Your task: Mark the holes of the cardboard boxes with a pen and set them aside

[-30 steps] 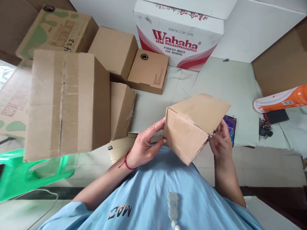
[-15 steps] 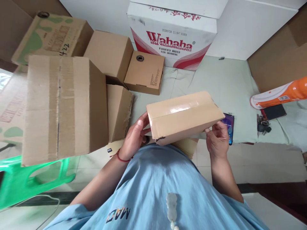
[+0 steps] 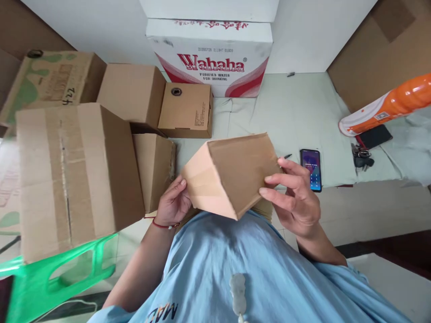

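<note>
Close in front of my blue shirt, a small brown cardboard box point(image 3: 242, 170) is held up and tilted, with one broad plain side and a taped end showing. My left hand point(image 3: 174, 202) grips its left end, thumb on the near face and the other fingers partly hidden behind. On the right, my right hand point(image 3: 294, 195) has its fingertips pressed against the box's right side; its thumb is hidden. A lit phone point(image 3: 310, 169) lies on the table just beyond the right hand, and a dark pen point(image 3: 287, 156) shows partly beside the fingers.
Several cardboard boxes stand at the left, the nearest a large taped box point(image 3: 81, 179) above a green stool point(image 3: 74, 273). A white Wahaha carton point(image 3: 212, 63) is at the back. An orange bottle point(image 3: 387, 105), a dark red-edged case point(image 3: 374, 136) and keys point(image 3: 362, 157) lie right.
The box has been turned, so its plain side faces up where the shiny taped face was. My right hand has shifted from its lower right corner onto that side. The view has swung slightly right.
</note>
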Action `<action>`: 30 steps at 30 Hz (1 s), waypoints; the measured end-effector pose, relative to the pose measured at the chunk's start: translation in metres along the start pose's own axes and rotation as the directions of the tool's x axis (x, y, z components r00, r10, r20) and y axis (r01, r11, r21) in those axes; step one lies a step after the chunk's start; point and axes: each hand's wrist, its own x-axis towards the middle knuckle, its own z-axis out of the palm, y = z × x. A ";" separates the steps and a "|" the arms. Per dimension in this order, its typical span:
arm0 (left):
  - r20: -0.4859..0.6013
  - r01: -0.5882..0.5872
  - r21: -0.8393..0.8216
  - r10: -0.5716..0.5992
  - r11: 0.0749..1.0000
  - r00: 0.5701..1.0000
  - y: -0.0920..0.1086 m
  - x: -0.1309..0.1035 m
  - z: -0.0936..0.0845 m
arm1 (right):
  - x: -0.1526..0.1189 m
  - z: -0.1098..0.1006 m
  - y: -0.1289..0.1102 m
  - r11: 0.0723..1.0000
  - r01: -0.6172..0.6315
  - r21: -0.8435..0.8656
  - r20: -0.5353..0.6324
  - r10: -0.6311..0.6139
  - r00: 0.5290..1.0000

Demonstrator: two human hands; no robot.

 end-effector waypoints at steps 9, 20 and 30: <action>-0.091 0.025 -0.009 -0.026 1.000 0.996 -0.013 0.005 -0.003 | 0.009 0.005 0.006 0.998 -0.010 -0.058 0.013 0.011 1.000; -0.182 -0.109 0.094 0.125 0.990 0.975 -0.012 0.014 0.007 | 0.005 0.000 0.017 0.958 -0.282 -0.048 -0.108 0.276 0.955; -0.037 -0.024 0.088 0.027 0.996 0.999 -0.010 0.014 0.015 | -0.017 0.022 0.057 0.620 -0.736 0.272 0.037 0.757 0.652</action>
